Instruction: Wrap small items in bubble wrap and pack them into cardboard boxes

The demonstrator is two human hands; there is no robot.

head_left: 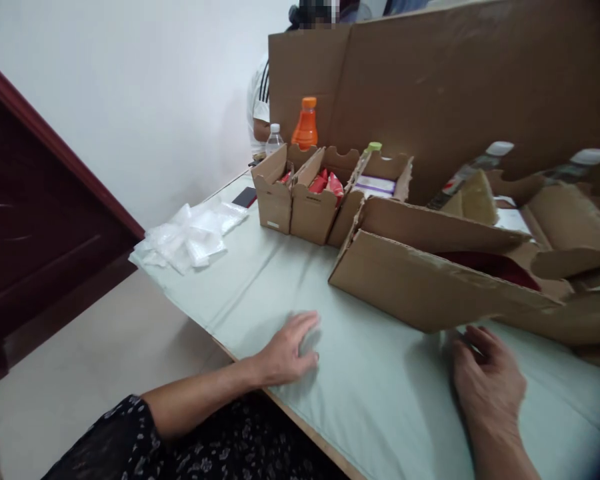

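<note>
My left hand (289, 350) rests over the pale green tabletop (250, 293) near its front edge, thumb and fingers apart, with nothing in it. To the right, my right hand (490, 377) is just in front of a long open cardboard box (405, 280), close to its lower edge. Its fingers are curled towards the thumb. A small pale spot shows at the fingertips, too blurred to name. Inside the long box lies something dark red (495, 267), mostly hidden by the front wall.
Cardboard bins (275, 200) hold red packets (325, 183) and a white-purple box (375, 187). Behind stand an orange bottle (306, 127) and clear bottles (480, 167). Crumpled bubble wrap (190, 233) lies left. A tall cardboard panel (455, 87) partly hides another person (259, 100).
</note>
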